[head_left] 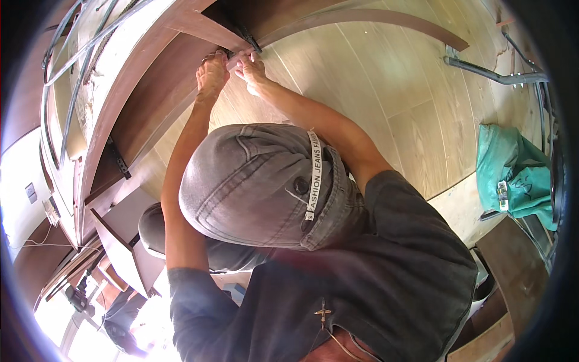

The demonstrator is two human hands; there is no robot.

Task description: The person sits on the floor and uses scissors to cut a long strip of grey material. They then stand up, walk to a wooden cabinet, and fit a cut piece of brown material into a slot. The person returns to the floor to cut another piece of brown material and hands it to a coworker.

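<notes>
Both my arms reach forward past my raised knee in grey jeans (253,181). My left hand (211,73) has its fingers curled at the lower edge of a brown cabinet panel (158,75), close to a small dark part. Beside it, my right hand (251,71) is pinched closed against the same edge, with the thumb and fingers together. Just above the fingers a black metal slide (248,37) runs along the brown wood. What lies between the fingertips is too small to make out. Farther left, another black slide (119,158) is fixed to the cabinet.
Wood-look flooring (386,84) stretches right of my hands. A curved brown strip (374,18) lies beyond, near a metal tube (494,73). A green bag (509,175) sits at the right. Loose cables (81,60) hang on the left, above a pale board (123,238).
</notes>
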